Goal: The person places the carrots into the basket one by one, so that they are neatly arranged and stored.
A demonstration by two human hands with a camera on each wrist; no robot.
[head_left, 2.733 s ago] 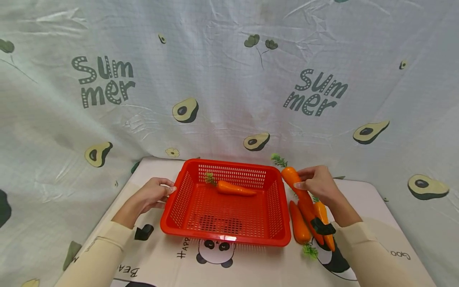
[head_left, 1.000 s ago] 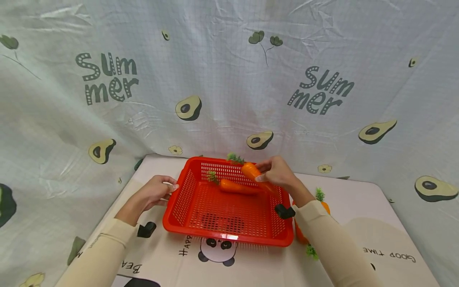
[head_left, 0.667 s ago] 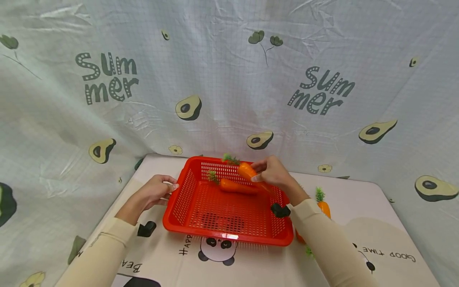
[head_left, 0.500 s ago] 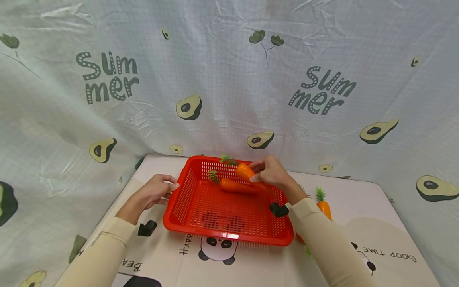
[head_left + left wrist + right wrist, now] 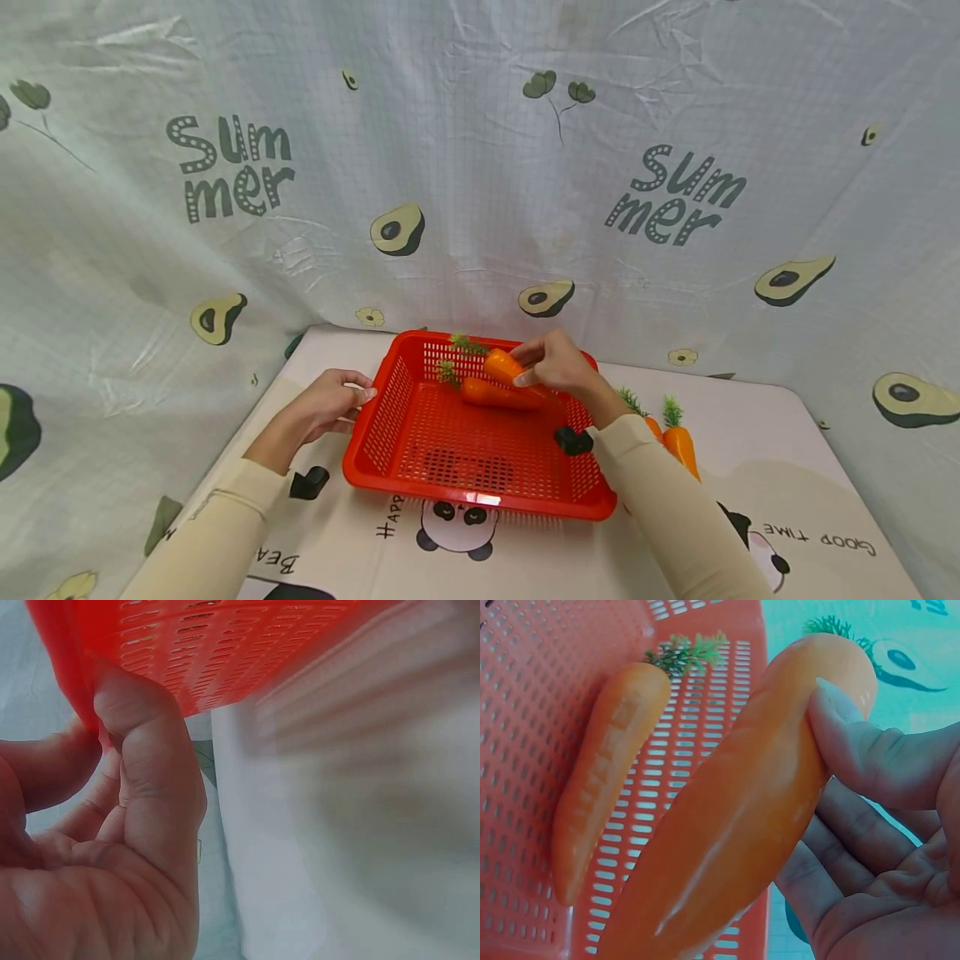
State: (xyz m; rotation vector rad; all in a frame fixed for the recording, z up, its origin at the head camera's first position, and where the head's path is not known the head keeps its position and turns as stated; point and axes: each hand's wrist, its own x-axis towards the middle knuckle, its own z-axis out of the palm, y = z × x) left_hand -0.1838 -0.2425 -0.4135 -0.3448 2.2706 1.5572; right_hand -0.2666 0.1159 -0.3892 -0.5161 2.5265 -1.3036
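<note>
A red slotted plastic basket (image 5: 480,501) stands on the table. My left hand (image 5: 327,404) pinches its left rim between thumb and fingers; the left wrist view shows the thumb and index finger (image 5: 154,761) at the rim. My right hand (image 5: 557,364) holds a carrot (image 5: 742,795) by its thick end, over the back right part of the basket. That carrot has a green leafy top and its tip slants down. Below it, another carrot (image 5: 491,394) with a green top lies in the basket near the back wall, seen also in the right wrist view.
Right of the basket, carrots (image 5: 680,450) lie on the table, partly hidden by my right sleeve (image 5: 667,508). A printed cloth (image 5: 465,167) hangs behind the table. The tabletop (image 5: 757,433) carries panda drawings and lettering.
My right hand has lifted the carrot from the pile at the right, carried it left over the basket, and lowered it slightly. My left hand stays on the rim.
</note>
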